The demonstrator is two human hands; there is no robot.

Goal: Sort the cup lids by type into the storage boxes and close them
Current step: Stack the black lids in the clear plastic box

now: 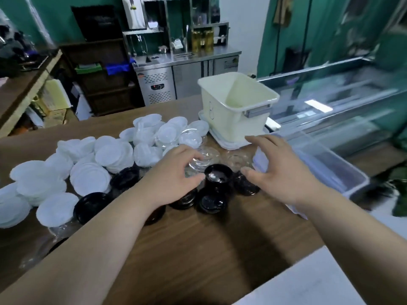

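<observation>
Black lid stack [218, 176], between left hand [176, 175] and right hand [280, 172] — thumbs nearest

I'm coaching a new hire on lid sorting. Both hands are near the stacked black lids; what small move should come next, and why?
Probably close both hands round the stack of black lids: the left hand and right hand flank it, fingers spread, seemingly holding nothing, and the cream storage box behind stands open.
</observation>
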